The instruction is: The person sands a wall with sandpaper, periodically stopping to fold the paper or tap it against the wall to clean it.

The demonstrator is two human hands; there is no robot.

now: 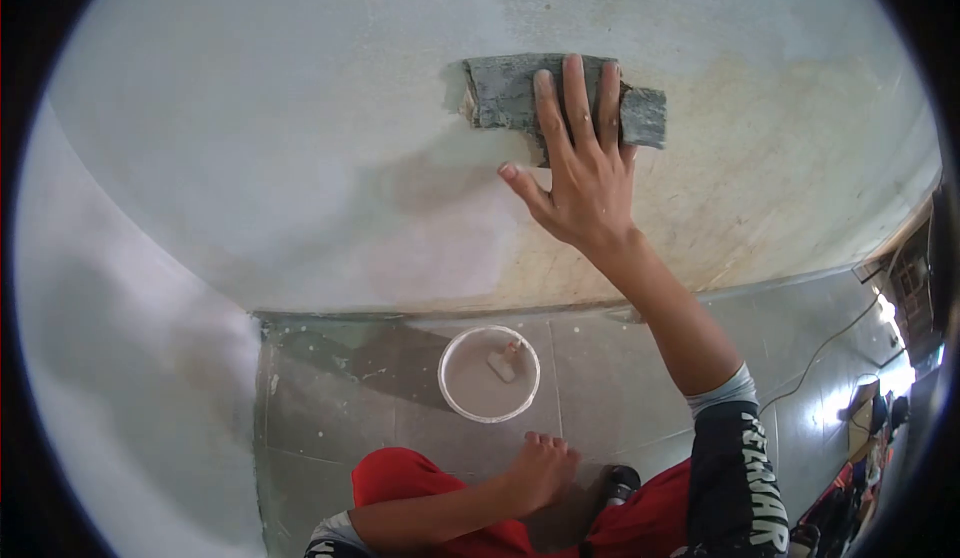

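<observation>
A worn grey sheet of sandpaper [500, 88], torn at its edges, lies flat against the pale wall [300, 138]. My right hand [590, 163] presses on it with the fingers spread, three of them over the sheet and the thumb on the wall's side. Below, my left hand [543, 468] hangs near my knees with its fingers curled, slightly blurred. What it holds, if anything, is hidden. Just beyond it on the floor stands a round white-rimmed bucket [442, 368] with a pale scraper-like tool [502, 363] inside.
The grey tiled floor [330, 388] meets the wall behind the bucket. Another white wall [120, 288] rises on the left. A thin cable [815, 358] runs across the floor at the right, near a pile of mixed items [865, 448]. My red-clothed knees are at the bottom.
</observation>
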